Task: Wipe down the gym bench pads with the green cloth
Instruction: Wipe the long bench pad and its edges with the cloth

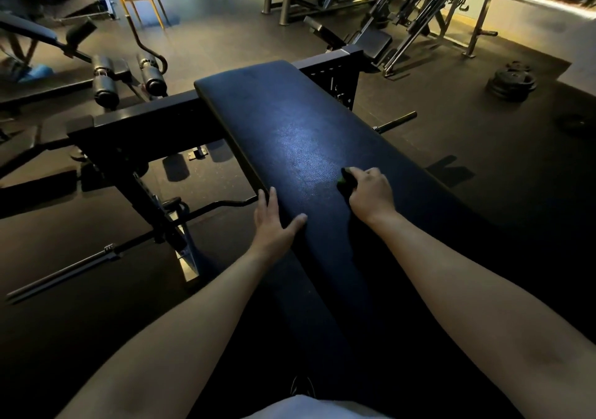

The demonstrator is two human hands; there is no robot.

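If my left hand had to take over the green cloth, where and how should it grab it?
Probably the bunched end of the green cloth poking out left of the right hand, which grips the rest. Bring the left hand across the bench pad from the left and pinch from above.

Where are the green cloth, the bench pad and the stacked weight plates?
green cloth [345, 180]: head view, bunched part showing past the fingers.
bench pad [290, 122]: head view, glossy top surface.
stacked weight plates [513, 83]: head view, top plate.

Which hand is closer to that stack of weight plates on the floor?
Right. The right hand works the green cloth on the bench pad, on the weight plates' side; the left hand rests on the pad's opposite edge.
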